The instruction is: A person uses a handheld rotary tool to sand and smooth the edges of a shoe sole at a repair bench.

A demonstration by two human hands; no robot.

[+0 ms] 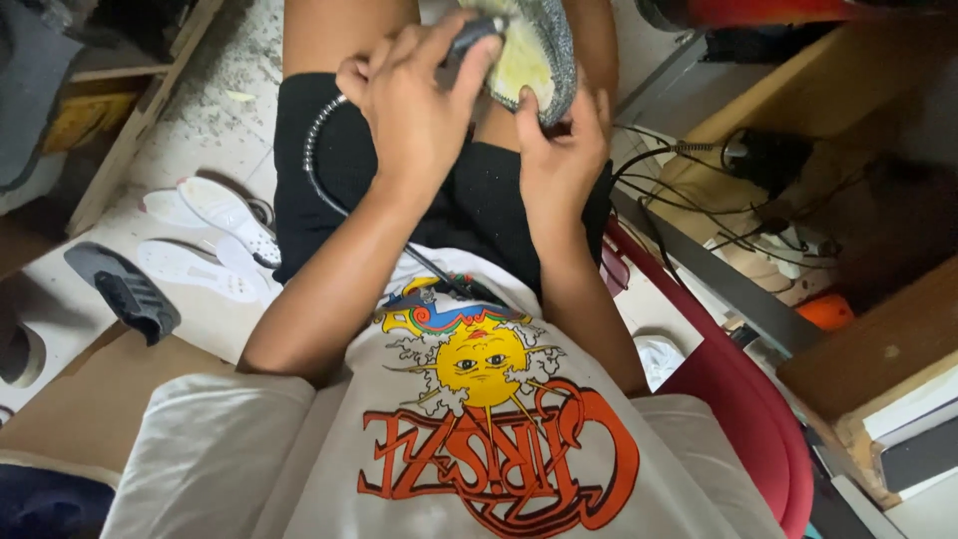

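shoe sole [534, 55] cut off at far edge; right hand [559, 150] fingers gripped it, left hand [414, 100] fingers closed around corded tool [469, 35].

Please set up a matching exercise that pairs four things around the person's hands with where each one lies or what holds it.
Things:
1. shoe sole
2. rotary tool
3. white insoles
4. red chair

Places:
A. on the floor to the left of the legs
B. gripped in the left hand
C. under the person, showing at the right
D. steadied from below by the right hand

Pairs: 1-D, 2-B, 3-A, 4-C
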